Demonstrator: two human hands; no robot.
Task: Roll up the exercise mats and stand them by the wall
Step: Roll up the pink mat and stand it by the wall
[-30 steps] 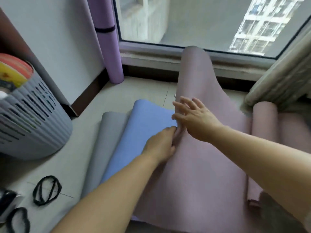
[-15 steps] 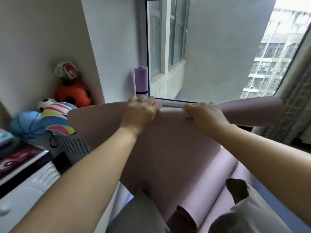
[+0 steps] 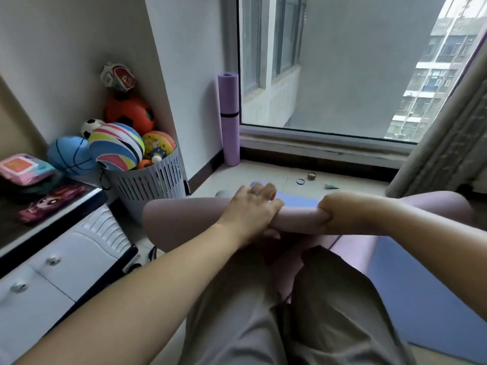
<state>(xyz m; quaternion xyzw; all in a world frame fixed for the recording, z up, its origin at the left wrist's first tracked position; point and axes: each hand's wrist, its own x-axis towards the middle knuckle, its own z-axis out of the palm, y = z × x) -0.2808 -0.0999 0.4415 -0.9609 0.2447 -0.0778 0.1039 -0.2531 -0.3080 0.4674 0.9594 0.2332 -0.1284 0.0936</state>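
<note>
The dusty pink foam exercise mat is one plain colour, with no pattern along its rolled length. Beneath it, the flat blue foam mat is a solid mid blue, and a plain grey mat end shows beside it. The lilac rolled foam mat in the corner carries a single dark band. The pale grey slotted plastic basket holds an orange ball with black patches, a striped ball in pink, yellow, blue and white, a blue ball with dark lines, and a small white ball with black patches. The loose fabric trousers are plain khaki. The white drawer unit has silver knobs.
</note>
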